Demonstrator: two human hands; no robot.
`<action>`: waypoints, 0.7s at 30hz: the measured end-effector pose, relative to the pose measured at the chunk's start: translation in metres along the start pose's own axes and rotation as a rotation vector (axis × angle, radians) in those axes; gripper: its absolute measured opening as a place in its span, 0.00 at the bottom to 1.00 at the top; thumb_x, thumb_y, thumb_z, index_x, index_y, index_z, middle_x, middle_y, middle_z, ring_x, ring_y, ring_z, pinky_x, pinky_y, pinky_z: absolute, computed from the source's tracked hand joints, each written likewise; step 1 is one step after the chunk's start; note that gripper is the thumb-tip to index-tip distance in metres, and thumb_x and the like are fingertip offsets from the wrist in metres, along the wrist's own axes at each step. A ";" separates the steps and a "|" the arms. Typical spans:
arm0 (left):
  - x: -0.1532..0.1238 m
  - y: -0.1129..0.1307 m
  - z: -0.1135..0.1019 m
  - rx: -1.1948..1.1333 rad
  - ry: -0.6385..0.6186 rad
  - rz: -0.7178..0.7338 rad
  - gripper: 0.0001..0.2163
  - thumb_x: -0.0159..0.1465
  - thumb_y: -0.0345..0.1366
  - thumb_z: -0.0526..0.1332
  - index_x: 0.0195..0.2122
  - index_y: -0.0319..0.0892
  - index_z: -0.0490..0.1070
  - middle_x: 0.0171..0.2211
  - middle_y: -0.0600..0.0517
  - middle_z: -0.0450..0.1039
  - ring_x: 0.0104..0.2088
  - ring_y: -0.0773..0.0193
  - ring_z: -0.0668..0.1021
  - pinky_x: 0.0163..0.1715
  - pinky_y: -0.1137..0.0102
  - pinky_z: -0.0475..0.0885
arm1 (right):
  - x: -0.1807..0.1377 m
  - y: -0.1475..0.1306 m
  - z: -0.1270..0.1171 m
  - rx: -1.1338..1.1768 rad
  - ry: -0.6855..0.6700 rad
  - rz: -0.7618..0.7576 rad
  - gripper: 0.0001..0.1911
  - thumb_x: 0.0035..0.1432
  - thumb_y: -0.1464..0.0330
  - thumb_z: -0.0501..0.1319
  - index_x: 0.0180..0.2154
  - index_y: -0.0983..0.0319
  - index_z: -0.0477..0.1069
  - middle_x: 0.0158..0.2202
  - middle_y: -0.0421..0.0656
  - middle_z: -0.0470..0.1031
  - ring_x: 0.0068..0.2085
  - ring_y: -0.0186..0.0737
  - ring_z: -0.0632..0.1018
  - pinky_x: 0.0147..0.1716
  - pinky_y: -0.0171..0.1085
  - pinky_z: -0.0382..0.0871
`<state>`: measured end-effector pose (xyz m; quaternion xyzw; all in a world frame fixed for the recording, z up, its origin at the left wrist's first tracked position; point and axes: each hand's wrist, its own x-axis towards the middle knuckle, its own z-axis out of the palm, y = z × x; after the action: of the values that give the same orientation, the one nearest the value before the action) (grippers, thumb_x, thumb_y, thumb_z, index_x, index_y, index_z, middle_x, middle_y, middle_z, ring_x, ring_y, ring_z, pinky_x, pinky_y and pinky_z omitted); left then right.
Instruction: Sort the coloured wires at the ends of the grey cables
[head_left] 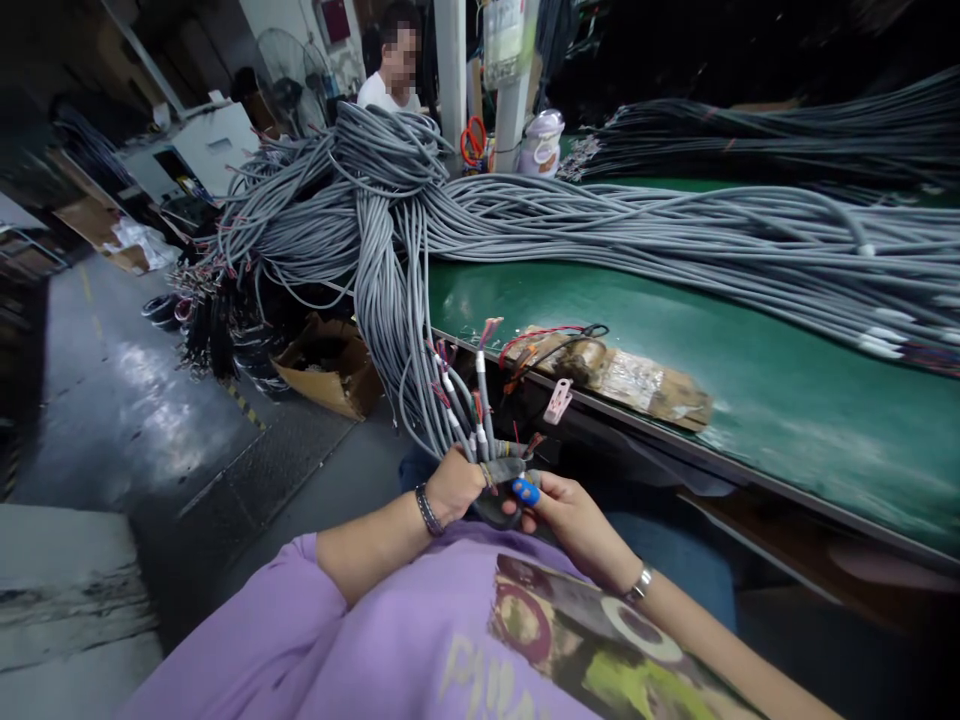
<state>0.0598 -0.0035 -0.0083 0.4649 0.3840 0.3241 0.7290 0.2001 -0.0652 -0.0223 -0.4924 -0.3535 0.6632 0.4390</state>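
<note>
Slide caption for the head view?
Left hand holds bunched grey cable ends, right hand alongside, by a green bench.

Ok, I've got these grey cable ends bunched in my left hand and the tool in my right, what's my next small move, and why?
Your left hand grips several cable ends at once, fanned at different heights, and your right hand holds the dark tool at their base. So probably ease one end clear of the bunch and bring it to the tool.

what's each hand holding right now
Left hand: closed on a bunch of grey cable ends.
Right hand: fingers closed on a dark tool.
</note>
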 end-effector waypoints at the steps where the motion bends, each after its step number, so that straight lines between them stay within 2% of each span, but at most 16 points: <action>1: -0.001 -0.001 0.002 0.014 0.011 0.009 0.21 0.44 0.49 0.73 0.30 0.35 0.78 0.22 0.50 0.73 0.20 0.71 0.71 0.20 0.75 0.63 | 0.001 0.000 0.001 0.001 -0.004 0.020 0.26 0.41 0.47 0.70 0.26 0.64 0.73 0.25 0.44 0.77 0.20 0.30 0.70 0.23 0.33 0.63; 4: -0.003 -0.003 0.007 0.036 0.107 0.051 0.19 0.45 0.49 0.72 0.26 0.36 0.77 0.20 0.51 0.71 0.21 0.69 0.71 0.21 0.74 0.65 | 0.001 0.001 0.005 -0.001 -0.004 0.071 0.28 0.39 0.45 0.69 0.26 0.64 0.72 0.26 0.44 0.78 0.20 0.31 0.70 0.22 0.34 0.64; 7: -0.001 -0.004 0.007 0.041 0.164 0.055 0.19 0.48 0.51 0.70 0.23 0.37 0.76 0.18 0.52 0.70 0.18 0.70 0.69 0.19 0.73 0.64 | -0.002 0.000 0.006 -0.042 -0.009 0.073 0.27 0.43 0.45 0.67 0.26 0.63 0.72 0.24 0.43 0.76 0.21 0.33 0.71 0.23 0.34 0.65; 9: 0.000 -0.004 0.003 0.053 0.204 0.065 0.19 0.51 0.51 0.68 0.20 0.37 0.74 0.16 0.52 0.68 0.17 0.71 0.67 0.18 0.73 0.63 | -0.004 -0.002 0.001 -0.121 -0.006 0.042 0.26 0.46 0.45 0.65 0.26 0.63 0.72 0.22 0.42 0.75 0.22 0.35 0.72 0.24 0.34 0.66; 12: -0.001 -0.003 -0.005 0.102 0.241 0.118 0.19 0.53 0.49 0.67 0.17 0.37 0.72 0.15 0.52 0.67 0.18 0.70 0.68 0.20 0.74 0.62 | -0.005 -0.009 -0.010 -0.247 0.094 -0.066 0.27 0.46 0.43 0.64 0.31 0.62 0.74 0.28 0.45 0.77 0.25 0.37 0.74 0.24 0.35 0.67; 14: -0.004 -0.003 -0.008 0.141 0.216 0.114 0.18 0.53 0.48 0.67 0.17 0.38 0.71 0.15 0.52 0.67 0.19 0.70 0.68 0.21 0.73 0.62 | -0.003 -0.016 -0.015 -0.307 0.139 -0.133 0.28 0.47 0.43 0.63 0.33 0.61 0.74 0.30 0.45 0.77 0.25 0.36 0.73 0.24 0.35 0.68; 16: -0.007 -0.003 -0.009 0.191 0.172 0.075 0.18 0.54 0.48 0.66 0.17 0.38 0.71 0.15 0.53 0.66 0.19 0.70 0.68 0.22 0.73 0.62 | 0.001 -0.024 -0.015 -0.350 0.104 -0.180 0.26 0.46 0.45 0.65 0.35 0.61 0.74 0.30 0.44 0.77 0.26 0.37 0.73 0.25 0.35 0.68; 21: -0.015 0.002 -0.006 0.285 0.035 0.018 0.19 0.54 0.50 0.65 0.17 0.39 0.71 0.13 0.54 0.62 0.19 0.69 0.65 0.20 0.73 0.59 | 0.009 -0.032 -0.004 -0.297 0.121 -0.215 0.22 0.46 0.47 0.67 0.29 0.60 0.71 0.23 0.40 0.73 0.25 0.35 0.70 0.25 0.34 0.66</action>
<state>0.0470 -0.0123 -0.0048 0.5615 0.4346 0.2806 0.6459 0.2099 -0.0454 0.0025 -0.5502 -0.4712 0.5221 0.4502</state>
